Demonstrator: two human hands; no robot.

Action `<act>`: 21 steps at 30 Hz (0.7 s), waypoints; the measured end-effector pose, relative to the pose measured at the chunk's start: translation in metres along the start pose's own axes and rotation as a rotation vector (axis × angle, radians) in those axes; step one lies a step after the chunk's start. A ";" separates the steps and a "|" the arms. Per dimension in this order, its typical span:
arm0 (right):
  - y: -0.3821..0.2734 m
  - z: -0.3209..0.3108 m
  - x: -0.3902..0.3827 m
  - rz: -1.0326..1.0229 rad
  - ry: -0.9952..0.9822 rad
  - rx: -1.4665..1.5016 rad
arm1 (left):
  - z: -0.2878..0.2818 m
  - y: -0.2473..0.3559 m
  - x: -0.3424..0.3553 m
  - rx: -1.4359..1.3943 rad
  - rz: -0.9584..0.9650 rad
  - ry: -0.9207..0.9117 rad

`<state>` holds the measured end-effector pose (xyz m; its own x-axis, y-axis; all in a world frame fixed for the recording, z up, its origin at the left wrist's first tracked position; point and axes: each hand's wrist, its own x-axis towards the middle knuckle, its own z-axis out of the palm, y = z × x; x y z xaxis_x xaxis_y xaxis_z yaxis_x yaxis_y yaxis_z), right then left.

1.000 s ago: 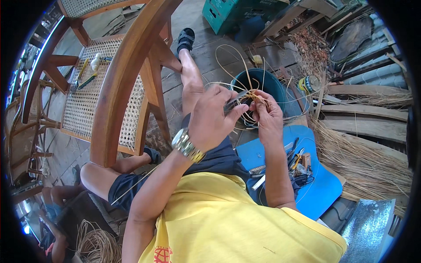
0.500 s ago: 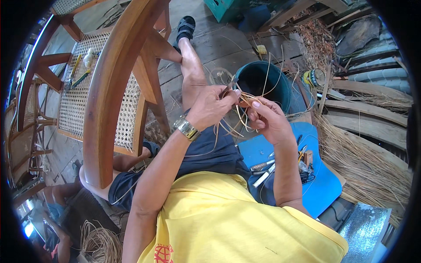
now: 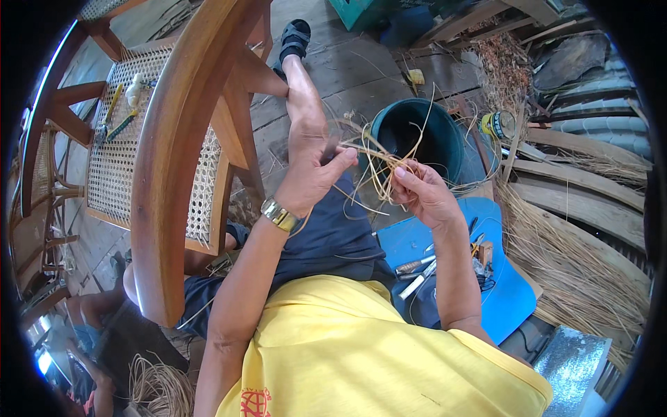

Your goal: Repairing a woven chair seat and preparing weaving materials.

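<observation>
A loose tangle of thin tan cane strips (image 3: 383,164) stretches between my two hands above my lap. My right hand (image 3: 422,190) is closed around the bunched part of it, thumb on top. My left hand (image 3: 311,179), wearing a gold-coloured watch (image 3: 280,214), pinches strip ends between thumb and fingers, left of the bunch. Its fingers are partly smeared by motion, and a dark blurred shape by them is too unclear to name. Several loose ends curl over a dark green bucket (image 3: 451,142) just beyond my right hand.
A wooden chair with a woven cane seat (image 3: 118,174) stands at the left, tools lying on it. Close to my right forearm, a blue board (image 3: 511,306) carries hand tools. Long cane bundles (image 3: 577,271) lie at the right. Another person's leg (image 3: 87,309) shows at lower left.
My left hand has moved left and a little down, away from my right hand, drawing strips out between them. My right hand keeps its hold, shifted slightly.
</observation>
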<state>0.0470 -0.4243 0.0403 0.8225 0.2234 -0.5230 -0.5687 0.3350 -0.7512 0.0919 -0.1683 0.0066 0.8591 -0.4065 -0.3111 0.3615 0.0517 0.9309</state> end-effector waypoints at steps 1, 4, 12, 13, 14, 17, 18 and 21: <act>0.000 -0.002 0.001 -0.016 0.032 -0.020 | -0.002 -0.001 -0.002 0.010 0.031 0.030; 0.000 -0.006 0.004 -0.098 0.074 -0.162 | -0.008 -0.001 -0.008 -0.023 0.098 0.086; 0.003 -0.010 0.011 -0.306 0.206 -0.457 | -0.008 0.004 -0.039 0.056 -0.111 -0.270; 0.004 -0.008 0.012 -0.315 0.252 -0.465 | -0.005 0.004 -0.042 0.040 -0.105 -0.277; 0.005 -0.007 0.012 -0.350 0.221 -0.418 | -0.002 0.003 -0.043 0.032 -0.107 -0.278; 0.008 -0.001 0.012 -0.392 0.202 -0.331 | 0.005 0.001 -0.039 0.001 -0.084 -0.311; 0.009 0.000 0.012 -0.387 0.199 -0.333 | 0.007 0.000 -0.036 -0.011 -0.071 -0.328; 0.011 0.001 0.012 -0.398 0.181 -0.338 | 0.011 -0.001 -0.029 -0.035 -0.033 -0.297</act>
<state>0.0502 -0.4167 0.0263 0.9771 -0.0314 -0.2105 -0.2091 0.0427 -0.9770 0.0629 -0.1666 0.0164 0.7049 -0.6571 -0.2671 0.4047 0.0633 0.9122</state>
